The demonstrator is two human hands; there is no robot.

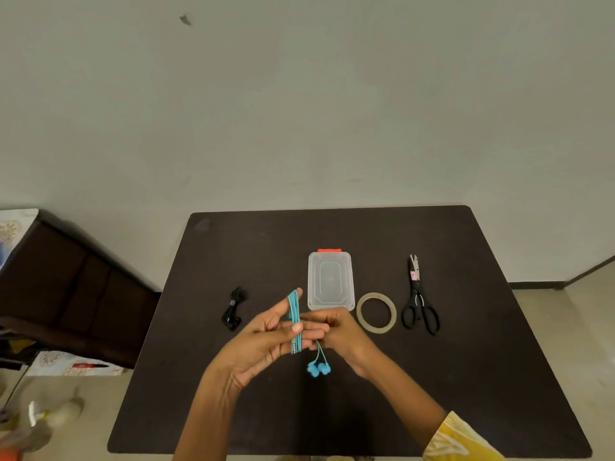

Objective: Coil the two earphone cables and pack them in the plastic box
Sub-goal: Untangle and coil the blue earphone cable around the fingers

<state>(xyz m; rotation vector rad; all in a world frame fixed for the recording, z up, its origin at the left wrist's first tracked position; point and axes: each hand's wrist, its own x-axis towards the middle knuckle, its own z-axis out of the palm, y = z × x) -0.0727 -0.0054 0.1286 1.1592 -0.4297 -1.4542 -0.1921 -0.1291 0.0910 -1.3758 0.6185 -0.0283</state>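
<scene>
A turquoise earphone cable (pixel 294 314) is wound in several loops around the spread fingers of my left hand (pixel 263 341), held above the table. Its two blue earbuds (pixel 318 369) dangle below on a short free end. My right hand (pixel 336 331) pinches that cable just right of the loops. A black earphone cable (pixel 234 309) lies bundled on the table to the left. The clear plastic box (pixel 329 281), with its lid on and an orange latch at the far end, lies just beyond my hands.
A roll of clear tape (pixel 376 312) lies right of the box, and black scissors (pixel 418 297) farther right. All rest on a dark table (pixel 332 410). A dark wooden cabinet (pixel 66 287) stands at the left, beside the table.
</scene>
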